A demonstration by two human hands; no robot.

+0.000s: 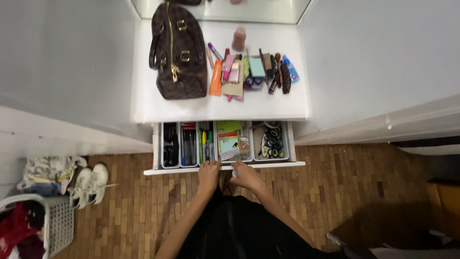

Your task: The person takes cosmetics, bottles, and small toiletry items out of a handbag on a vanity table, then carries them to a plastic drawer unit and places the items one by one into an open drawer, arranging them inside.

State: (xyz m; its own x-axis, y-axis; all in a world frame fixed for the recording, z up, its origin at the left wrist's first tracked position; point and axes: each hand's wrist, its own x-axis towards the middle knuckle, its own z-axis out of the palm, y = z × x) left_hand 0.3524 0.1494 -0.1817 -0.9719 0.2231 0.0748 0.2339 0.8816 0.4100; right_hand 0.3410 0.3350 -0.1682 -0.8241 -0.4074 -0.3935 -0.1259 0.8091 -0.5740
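A white drawer (158,170) stands pulled out from under a white desk (143,108). My left hand (209,173) and my right hand (245,174) both rest on the drawer's front edge, side by side, fingers curled over it. Inside, white trays hold dark items (170,144) at the left, pens and markers (197,144), sticky notes and small packets (229,142), and rolls of tape (272,144) at the right.
On the desk lie a dark brown handbag (178,53) and a spread of pens, tubes and small cosmetics (251,69). A mirror (225,9) stands behind. White sneakers (90,183), a laundry basket (57,220) and clothes lie left on the wood floor.
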